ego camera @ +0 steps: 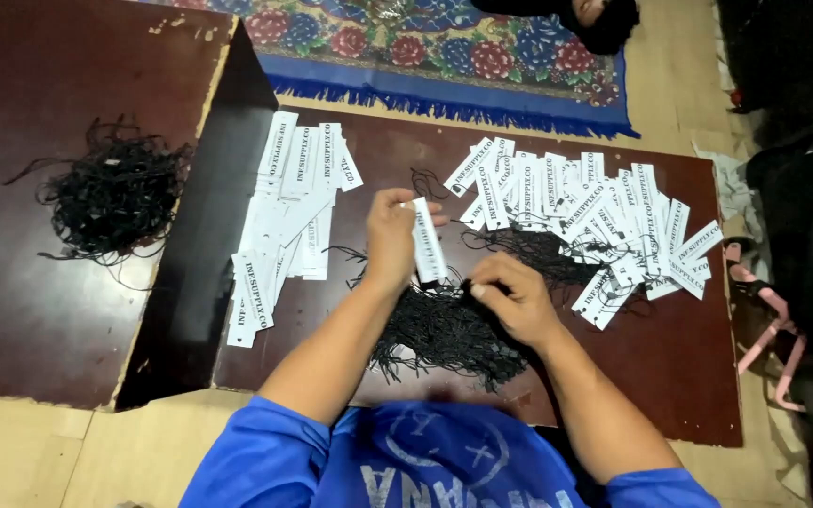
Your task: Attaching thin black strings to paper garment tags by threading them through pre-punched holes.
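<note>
My left hand [390, 237] holds a white paper tag [428, 246] upright above a dark brown board [670, 376]. My right hand [510, 296] pinches a thin black string at the edge of a heap of black strings [444, 329] lying just in front of me. The two hands are close together, the tag between them. To the left lies a row of stacked white tags [284, 216]. On the right spreads a loose pile of white tags [604, 221] with black strings tangled through them.
A second dark board [39, 310] on the left carries another tangle of black strings [115, 193]. A floral blue rug [444, 47] lies beyond the boards. Dark bags and a pink hanger [769, 329] sit at the right edge. The floor is pale.
</note>
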